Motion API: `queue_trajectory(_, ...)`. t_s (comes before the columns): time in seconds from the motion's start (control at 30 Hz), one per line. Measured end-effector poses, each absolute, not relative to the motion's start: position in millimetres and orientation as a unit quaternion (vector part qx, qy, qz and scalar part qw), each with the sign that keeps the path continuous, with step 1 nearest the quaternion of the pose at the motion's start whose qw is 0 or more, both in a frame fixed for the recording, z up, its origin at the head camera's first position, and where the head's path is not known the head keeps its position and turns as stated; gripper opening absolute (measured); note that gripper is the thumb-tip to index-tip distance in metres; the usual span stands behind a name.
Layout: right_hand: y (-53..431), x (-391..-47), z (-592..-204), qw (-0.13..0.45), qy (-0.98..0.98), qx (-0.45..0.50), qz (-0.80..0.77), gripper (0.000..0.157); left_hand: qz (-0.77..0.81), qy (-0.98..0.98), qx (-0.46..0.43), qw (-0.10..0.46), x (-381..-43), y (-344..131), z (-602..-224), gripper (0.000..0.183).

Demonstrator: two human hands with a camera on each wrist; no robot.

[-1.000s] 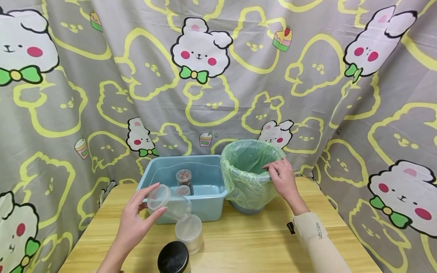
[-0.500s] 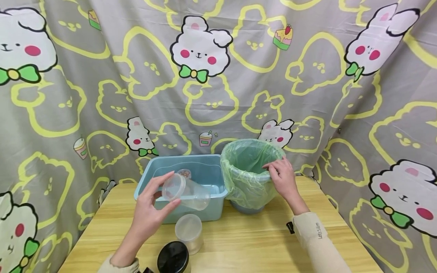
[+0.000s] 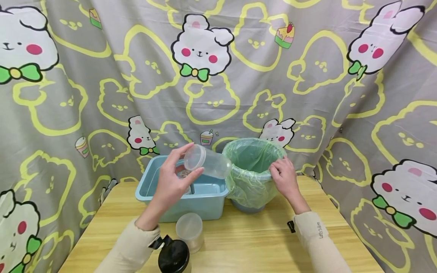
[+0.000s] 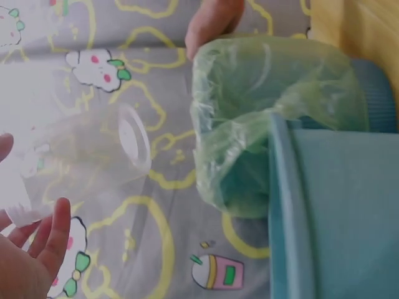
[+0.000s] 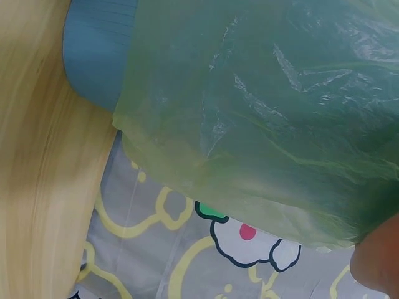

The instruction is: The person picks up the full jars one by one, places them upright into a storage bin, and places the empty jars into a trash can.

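Clear plastic makes up the jar [image 3: 213,165] in my left hand [image 3: 172,179], which grips it by one end, thumb below and fingers above. I hold it tilted in the air above the near right part of the blue tub [image 3: 194,209], its far end leaning towards the green bag [image 3: 253,189] but apart from it in the left wrist view. My right hand [image 3: 284,175] is curled over the bag's right rim, gripping it where it folds over the bin [image 3: 247,208]. Tub and bin stand side by side at the far edge of the surface [image 3: 259,242]; a filled jar [image 3: 183,174] shows inside the tub, between my fingers. Nearer me stand a cloudy jar [image 3: 189,232] and a black-lidded jar [image 3: 173,256]. I see nothing in the jar I hold, so I judge it light; its wall looks thin yet fairly stiff, smooth enough to slip, and likely to dent rather than break. The ringed end by my thumb seems the best place to pinch. Whether that end is capped I cannot tell.
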State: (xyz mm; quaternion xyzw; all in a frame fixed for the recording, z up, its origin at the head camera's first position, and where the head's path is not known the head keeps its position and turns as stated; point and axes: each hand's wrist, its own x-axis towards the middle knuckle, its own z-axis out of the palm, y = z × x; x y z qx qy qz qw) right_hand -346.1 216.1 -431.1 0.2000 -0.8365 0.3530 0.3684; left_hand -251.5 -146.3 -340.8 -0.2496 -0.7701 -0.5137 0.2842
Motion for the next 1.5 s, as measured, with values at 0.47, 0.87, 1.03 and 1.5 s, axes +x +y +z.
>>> queue_trajectory(0.47, 219, -348, -432, 0.374, -0.839, 0.203, 0.34, 0.034, -0.551, -0.759, -0.227, 0.264, -298, -107, -341, 0.071)
queue_trajectory(0.87, 220, -351, -430, 0.375, -0.839, 0.206, 0.336, 0.034, -0.529, -0.78, -0.238, 0.236, -327, -80, -347, 0.069)
queue_trajectory(1.03, 218, -351, -430, 0.374, -0.838, 0.21, 0.337, 0.033, -0.507, -0.795, -0.246, 0.224, -330, -70, -351, 0.067)
queue_trajectory(1.5, 216, -349, -431, 0.375, -0.836, 0.21, 0.341, 0.033, -0.42, -0.847, -0.258, 0.197, -342, -55, -370, 0.066)
